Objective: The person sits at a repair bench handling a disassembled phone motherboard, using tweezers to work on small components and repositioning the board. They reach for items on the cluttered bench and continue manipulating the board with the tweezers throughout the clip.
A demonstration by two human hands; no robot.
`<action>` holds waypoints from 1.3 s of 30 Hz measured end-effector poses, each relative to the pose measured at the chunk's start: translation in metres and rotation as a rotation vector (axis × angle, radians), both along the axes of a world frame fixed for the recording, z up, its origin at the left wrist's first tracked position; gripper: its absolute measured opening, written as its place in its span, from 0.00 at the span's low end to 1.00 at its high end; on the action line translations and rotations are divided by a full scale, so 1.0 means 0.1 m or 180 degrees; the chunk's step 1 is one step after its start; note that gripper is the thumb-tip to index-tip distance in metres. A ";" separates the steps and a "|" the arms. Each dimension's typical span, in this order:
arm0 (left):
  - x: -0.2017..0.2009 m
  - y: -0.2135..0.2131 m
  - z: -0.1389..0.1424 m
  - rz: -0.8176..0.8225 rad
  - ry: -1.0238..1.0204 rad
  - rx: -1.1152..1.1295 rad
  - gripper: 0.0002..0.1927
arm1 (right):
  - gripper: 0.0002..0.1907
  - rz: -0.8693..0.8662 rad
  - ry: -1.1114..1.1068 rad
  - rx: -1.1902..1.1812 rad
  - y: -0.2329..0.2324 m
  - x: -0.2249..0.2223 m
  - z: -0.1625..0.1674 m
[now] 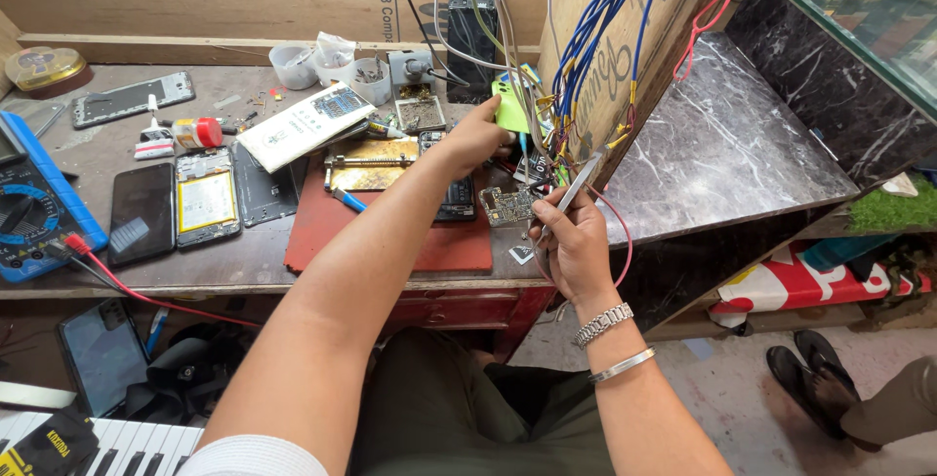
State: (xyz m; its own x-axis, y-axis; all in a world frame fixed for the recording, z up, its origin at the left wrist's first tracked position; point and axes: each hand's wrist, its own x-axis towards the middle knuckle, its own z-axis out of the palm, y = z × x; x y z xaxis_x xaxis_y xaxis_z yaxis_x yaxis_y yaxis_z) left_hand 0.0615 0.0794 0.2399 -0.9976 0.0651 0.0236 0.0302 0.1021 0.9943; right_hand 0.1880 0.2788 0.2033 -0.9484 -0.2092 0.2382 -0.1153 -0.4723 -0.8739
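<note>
My left hand point(475, 134) reaches out over the bench and grips a small bright green object point(509, 108) beside a bundle of blue, yellow and white wires point(586, 41). My right hand point(571, 242) holds metal tweezers point(576, 186), tips pointing up towards the wires, and also pinches a small phone circuit board point(509, 206) over the bench's front edge. A red wire loops round that hand. Two metal bracelets sit on the right wrist.
A red mat point(322, 227) carries a gold board holder point(371, 164). Left of it lie opened phones point(205, 198), a blue multimeter point(34, 205) with red lead, a glue bottle and small cups. A dark marble counter point(722, 144) stands on the right; another person's sandalled foot point(815, 378) shows below it.
</note>
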 end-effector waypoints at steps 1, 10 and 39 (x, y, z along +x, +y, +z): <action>0.02 -0.02 0.01 0.0031 0.0098 -0.0499 0.43 | 0.07 0.0006 -0.0018 -0.0005 0.00 0.00 0.00; 0.10 -0.05 0.04 0.0394 0.1190 -0.2878 0.25 | 0.07 -0.0055 0.0020 0.0048 -0.04 -0.01 0.00; 0.29 -0.23 0.16 -0.0631 0.1821 -0.3275 0.12 | 0.07 -0.0059 -0.0090 -0.0046 0.05 0.00 0.00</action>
State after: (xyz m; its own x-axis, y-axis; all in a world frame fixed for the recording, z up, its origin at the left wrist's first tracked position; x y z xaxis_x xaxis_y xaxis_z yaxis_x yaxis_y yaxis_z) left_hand 0.0909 0.0563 0.2558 -0.8298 0.4654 0.3079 0.5473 0.7867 0.2857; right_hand 0.1883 0.2836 0.2037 -0.9585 -0.1882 0.2142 -0.0996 -0.4828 -0.8700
